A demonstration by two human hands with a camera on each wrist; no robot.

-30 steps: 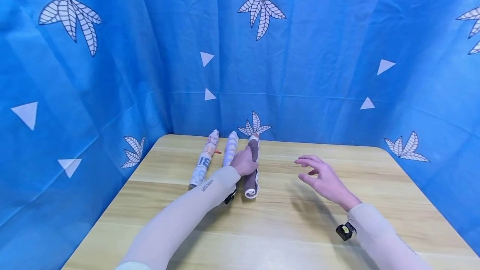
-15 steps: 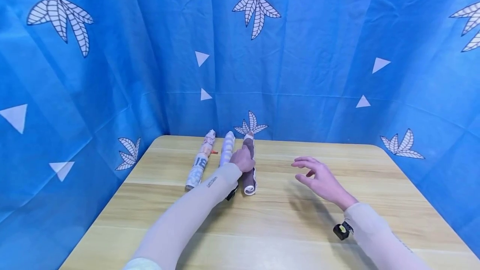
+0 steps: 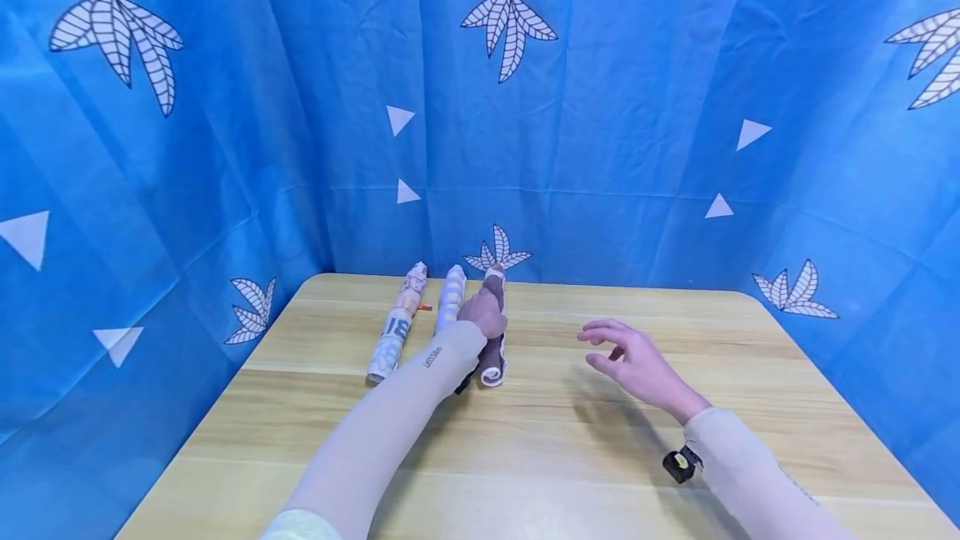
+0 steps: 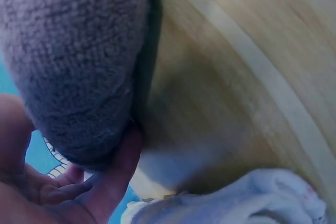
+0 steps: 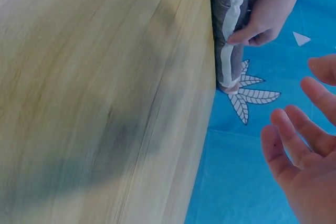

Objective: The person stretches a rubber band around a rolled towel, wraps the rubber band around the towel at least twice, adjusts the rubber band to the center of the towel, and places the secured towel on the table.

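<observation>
My left hand (image 3: 483,313) grips a rolled brown towel (image 3: 492,357) with white edging at the back of the table. In the left wrist view, thumb and fingers (image 4: 118,177) curl around the brown towel's fuzzy side. To its left lies a rolled lavender-and-white striped towel (image 3: 452,294), partly covered by my left hand and forearm. Farther left is a rolled white patterned towel (image 3: 397,327) with dark lettering. My right hand (image 3: 633,361) hovers above the table, to the right of the brown towel, fingers loosely bent and holding nothing.
The wooden table (image 3: 600,457) has rounded back corners. A blue curtain (image 3: 630,148) with white leaves and triangles hangs behind it and along both sides. A small red tag (image 3: 425,307) sticks out from the patterned towel.
The brown towel has slid slightly away from me and a little left, toward the striped one, with my left hand on it. My right hand stays nearly still. The head view shifts slightly.
</observation>
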